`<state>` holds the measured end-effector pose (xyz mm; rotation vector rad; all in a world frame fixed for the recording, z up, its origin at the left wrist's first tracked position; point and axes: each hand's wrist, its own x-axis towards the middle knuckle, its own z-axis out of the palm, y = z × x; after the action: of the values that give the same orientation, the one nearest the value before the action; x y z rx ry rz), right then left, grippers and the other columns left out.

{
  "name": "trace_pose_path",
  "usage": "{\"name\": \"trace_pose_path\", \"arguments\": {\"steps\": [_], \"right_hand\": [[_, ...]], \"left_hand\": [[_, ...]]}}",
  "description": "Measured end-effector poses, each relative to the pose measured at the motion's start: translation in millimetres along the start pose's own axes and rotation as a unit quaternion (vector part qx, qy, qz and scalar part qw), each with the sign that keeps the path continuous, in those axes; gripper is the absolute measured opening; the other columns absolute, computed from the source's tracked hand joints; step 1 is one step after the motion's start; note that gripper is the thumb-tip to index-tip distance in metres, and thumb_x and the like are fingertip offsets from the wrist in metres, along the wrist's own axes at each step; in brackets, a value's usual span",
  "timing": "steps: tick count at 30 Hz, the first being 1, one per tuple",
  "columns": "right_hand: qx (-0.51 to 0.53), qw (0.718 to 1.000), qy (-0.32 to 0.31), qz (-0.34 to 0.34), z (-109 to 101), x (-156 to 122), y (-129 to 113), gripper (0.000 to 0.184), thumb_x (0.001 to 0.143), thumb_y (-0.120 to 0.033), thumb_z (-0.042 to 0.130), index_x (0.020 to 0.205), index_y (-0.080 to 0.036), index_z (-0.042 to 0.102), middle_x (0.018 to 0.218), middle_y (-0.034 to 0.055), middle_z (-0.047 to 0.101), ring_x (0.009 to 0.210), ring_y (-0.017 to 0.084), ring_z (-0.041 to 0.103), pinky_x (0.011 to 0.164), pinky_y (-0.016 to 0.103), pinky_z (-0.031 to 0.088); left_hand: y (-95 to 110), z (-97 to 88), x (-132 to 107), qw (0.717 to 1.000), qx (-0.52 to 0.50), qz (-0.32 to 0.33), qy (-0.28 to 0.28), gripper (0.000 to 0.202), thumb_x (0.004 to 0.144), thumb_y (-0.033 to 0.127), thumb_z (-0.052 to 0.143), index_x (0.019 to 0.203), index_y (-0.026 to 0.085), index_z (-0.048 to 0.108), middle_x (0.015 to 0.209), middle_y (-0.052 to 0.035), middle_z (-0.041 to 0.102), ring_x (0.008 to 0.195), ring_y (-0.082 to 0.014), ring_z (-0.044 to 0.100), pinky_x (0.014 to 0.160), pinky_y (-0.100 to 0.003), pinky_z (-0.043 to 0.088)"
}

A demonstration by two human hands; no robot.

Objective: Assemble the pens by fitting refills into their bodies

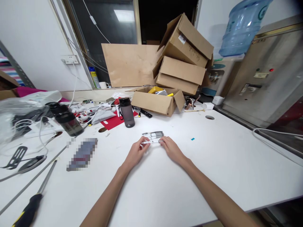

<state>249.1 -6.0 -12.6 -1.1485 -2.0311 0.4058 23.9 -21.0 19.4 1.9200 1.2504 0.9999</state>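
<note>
Left hand (pixel 136 153): fingers curled, pinching the left end of a slim white marker (pixel 151 142) lying flat on the table.
Marker: straight, smooth plastic, spanning between both hands' fingertips.
Right hand (pixel 172 149): fingers bent, gripping the marker's grey right end.
Other markers (pixel 153 134): similar pens lying side by side just beyond.
Table (pixel 213 164): white, matte.

Bright, even overhead light; a ceiling lamp glares in the dark window (pixel 106 28) at 11 o'clock. Shadows faint. Edges bow outward; one patch is pixelated.
</note>
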Motion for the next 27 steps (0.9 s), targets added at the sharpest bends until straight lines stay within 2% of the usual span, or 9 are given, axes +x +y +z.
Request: {"name": "trace_pose_path", "arguments": {"steps": [5, 9, 13, 19, 23, 27], "right_hand": [[-0.054, 0.998, -0.002, -0.02, -5.6, 2.1, -5.6, 0.026, 0.101, -0.011, 0.038, 0.082, -0.023, 0.052, 0.084, 0.0028, 0.06, 0.082, 0.021, 0.054, 0.077, 0.032, 0.042], [-0.1, 0.994, 0.001, -0.043, -9.1, 4.7, -6.1, 0.028, 0.096, -0.002, 0.037, 0.081, -0.022, 0.05, 0.08, 0.0026, 0.059, 0.077, 0.021, 0.051, 0.071, 0.031, 0.039], [-0.121, 0.991, -0.001, -0.066, -8.1, 4.3, -1.7, 0.027, 0.096, -0.001, 0.04, 0.085, -0.022, 0.052, 0.083, 0.0027, 0.061, 0.077, 0.021, 0.05, 0.072, 0.031, 0.038], [-0.129, 0.99, -0.009, -0.06, -1.3, 3.1, 3.6, 0.031, 0.093, 0.005, 0.04, 0.084, -0.022, 0.052, 0.083, 0.0026, 0.063, 0.077, 0.021, 0.053, 0.07, 0.031, 0.038], [-0.124, 0.991, -0.001, -0.056, 1.2, 4.1, 1.1, 0.031, 0.094, 0.004, 0.039, 0.084, -0.022, 0.052, 0.084, 0.0035, 0.065, 0.077, 0.021, 0.055, 0.071, 0.032, 0.038], [-0.126, 0.99, 0.007, -0.062, 1.7, 5.3, -2.1, 0.033, 0.092, 0.006, 0.037, 0.084, -0.022, 0.054, 0.084, 0.0042, 0.066, 0.079, 0.022, 0.056, 0.073, 0.033, 0.039]], "left_hand": [[-2.4, 4.6, -0.8, 0.999, -0.047, -0.009, -0.02, 0.03, 0.097, 0.048, 0.05, 0.104, 0.021, 0.061, 0.068, 0.0034, 0.056, 0.061, -0.0141, 0.05, 0.061, -0.024, 0.038], [-8.0, 6.0, 0.7, 0.996, -0.087, -0.018, -0.033, 0.031, 0.097, 0.049, 0.05, 0.103, 0.021, 0.061, 0.068, 0.0032, 0.057, 0.061, -0.0142, 0.049, 0.062, -0.024, 0.037], [-9.9, 5.7, 2.5, 0.994, -0.091, -0.042, -0.045, 0.033, 0.097, 0.051, 0.049, 0.098, 0.02, 0.062, 0.064, 0.0025, 0.057, 0.063, -0.0158, 0.049, 0.064, -0.024, 0.036], [-10.2, 6.5, 4.0, 0.992, -0.076, -0.062, -0.083, 0.041, 0.099, 0.055, 0.043, 0.084, 0.02, 0.06, 0.06, 0.0019, 0.054, 0.064, -0.0178, 0.049, 0.068, -0.027, 0.036], [-11.8, 6.5, 4.1, 0.989, -0.088, -0.069, -0.093, 0.043, 0.099, 0.056, 0.043, 0.079, 0.02, 0.056, 0.058, 0.0033, 0.048, 0.06, -0.0157, 0.042, 0.064, -0.026, 0.032], [-14.0, 6.0, 4.2, 0.987, -0.104, -0.076, -0.095, 0.044, 0.097, 0.058, 0.043, 0.083, 0.019, 0.059, 0.057, 0.0042, 0.044, 0.055, -0.0142, 0.036, 0.058, -0.026, 0.028]]}}
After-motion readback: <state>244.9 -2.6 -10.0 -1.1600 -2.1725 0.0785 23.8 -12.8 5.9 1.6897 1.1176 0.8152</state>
